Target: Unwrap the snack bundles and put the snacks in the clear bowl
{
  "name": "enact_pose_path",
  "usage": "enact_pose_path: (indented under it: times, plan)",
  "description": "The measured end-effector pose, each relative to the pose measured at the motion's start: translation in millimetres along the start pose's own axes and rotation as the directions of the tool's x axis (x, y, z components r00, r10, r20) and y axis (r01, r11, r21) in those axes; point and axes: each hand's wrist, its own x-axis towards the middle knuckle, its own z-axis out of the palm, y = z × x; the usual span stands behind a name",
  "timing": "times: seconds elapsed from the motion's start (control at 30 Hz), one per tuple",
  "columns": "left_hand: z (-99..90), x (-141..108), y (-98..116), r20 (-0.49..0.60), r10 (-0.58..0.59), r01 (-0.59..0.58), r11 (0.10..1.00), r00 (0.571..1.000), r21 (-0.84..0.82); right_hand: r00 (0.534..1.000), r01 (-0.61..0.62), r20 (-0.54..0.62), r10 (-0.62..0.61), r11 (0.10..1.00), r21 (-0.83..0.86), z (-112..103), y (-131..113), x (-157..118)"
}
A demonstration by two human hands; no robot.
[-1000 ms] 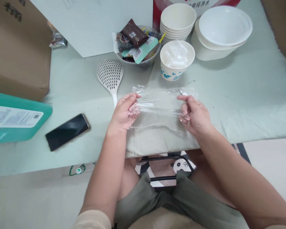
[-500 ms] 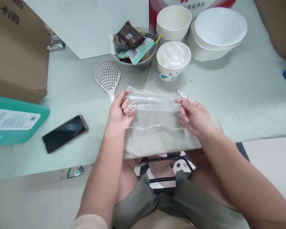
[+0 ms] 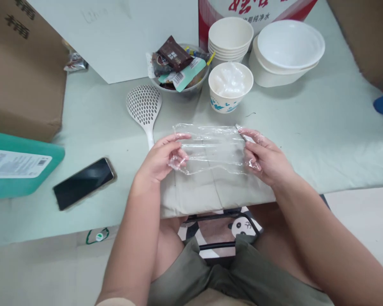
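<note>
A sheet of clear plastic film (image 3: 213,148) is stretched between my two hands above the near edge of the table. My left hand (image 3: 166,157) grips its left end, with the index finger extended along the film. At the right end, my right hand (image 3: 263,157) pinches the film between thumb and fingers, and some of it wraps round the fingers. A small silvery object (image 3: 241,131) shows beside my right fingertips; what it is I cannot make out. Behind the film stands a paper cup (image 3: 226,102) with crumpled clear plastic in it.
A white slotted ladle (image 3: 144,104), a bowl of wrapped snacks (image 3: 191,90), stacked cups (image 3: 231,34) and white bowls (image 3: 290,44) stand behind. At left are a phone (image 3: 84,182), a green container (image 3: 19,185) and a cardboard box (image 3: 22,85).
My left index finger has extended and its grip has shifted lower on the film. The film has changed shape slightly. My right hand has moved a little right, and the whole view has shifted slightly.
</note>
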Motion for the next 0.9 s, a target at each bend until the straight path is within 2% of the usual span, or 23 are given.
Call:
enact_pose_path:
  times: [0.13, 0.23, 0.3, 0.47, 0.57, 0.63, 0.73, 0.77, 0.83, 0.9]
  plan:
    - [-7.6, -2, 0, 0.060, 0.060, -0.060, 0.998, 0.996, -0.010, 0.995, 0.102, 0.010, -0.102, 0.995, 0.019, -6, 0, 2]
    - [-12.0, -3, -2, 0.155, 0.063, -0.061, 0.998, 0.986, -0.018, 0.991, 0.119, 0.057, -0.121, 0.992, 0.032, -9, 3, 3]
    - [-13.0, -2, -3, 0.177, 0.067, -0.064, 0.998, 0.982, -0.024, 0.988, 0.116, 0.102, -0.118, 0.993, 0.021, -9, 4, 2]
    - [-10.4, 1, -5, 0.076, 0.171, -0.164, 0.982, 0.982, -0.093, 0.980, 0.159, 0.122, -0.158, 0.987, 0.000, -11, 6, 2]
    - [-9.1, 4, -5, 0.044, 0.197, -0.191, 0.975, 0.979, -0.116, 0.963, 0.255, 0.107, -0.247, 0.964, -0.070, -16, 8, 5]
    - [-8.6, 7, -6, 0.006, 0.206, -0.204, 0.972, 0.978, -0.116, 0.913, 0.406, 0.132, -0.385, 0.884, -0.230, -22, 9, 7]
    - [-8.2, 12, -12, -0.129, 0.297, -0.304, 0.952, 0.946, -0.038, 0.764, 0.642, 0.301, -0.571, 0.618, -0.454, -29, 12, 8]
    - [-8.2, 13, -15, -0.181, 0.357, -0.359, 0.933, 0.916, 0.026, 0.717, 0.691, 0.356, -0.599, 0.549, -0.470, -30, 14, 8]
    - [-8.5, 15, -21, -0.226, 0.497, -0.471, 0.867, 0.838, 0.161, 0.664, 0.742, 0.392, -0.637, 0.496, -0.451, -30, 17, 7]
    - [-8.4, 15, -26, -0.210, 0.601, -0.561, 0.797, 0.771, 0.224, 0.667, 0.736, 0.333, -0.666, 0.518, -0.437, -27, 20, 6]
